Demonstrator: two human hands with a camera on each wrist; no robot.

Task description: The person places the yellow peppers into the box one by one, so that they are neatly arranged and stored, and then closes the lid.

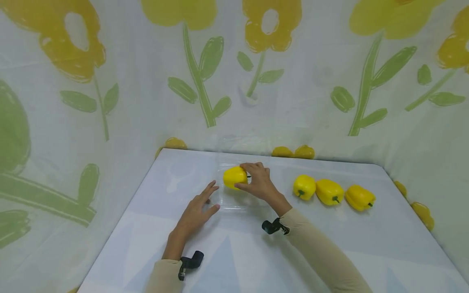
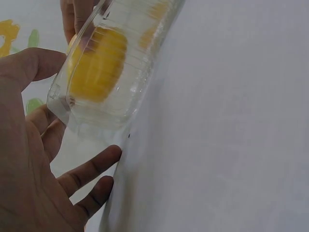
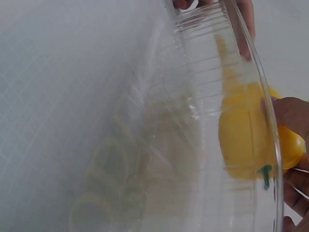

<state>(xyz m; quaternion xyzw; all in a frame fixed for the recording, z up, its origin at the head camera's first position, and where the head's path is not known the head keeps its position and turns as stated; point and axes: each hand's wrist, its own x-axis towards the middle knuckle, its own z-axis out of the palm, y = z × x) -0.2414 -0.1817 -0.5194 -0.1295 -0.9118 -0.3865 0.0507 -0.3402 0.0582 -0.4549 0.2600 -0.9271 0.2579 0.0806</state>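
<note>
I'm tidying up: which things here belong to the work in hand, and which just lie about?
In use: yellow pepper, in the right hand; clear container, by the left hand.

Lying about: three other peppers, untouched, though possibly part of the job.

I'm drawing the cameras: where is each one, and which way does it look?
Head: worn on the head, facing forward and down at the table; shows left hand, right hand and sleeves.
Left wrist: worn there, facing the clear box; shows the left hand, plus right-hand fingers.
Right wrist: worn there, looking through the clear box at the yellow pepper; shows right-hand fingers, and left ones up top.
Shared: both wrist views see box and pepper.
</note>
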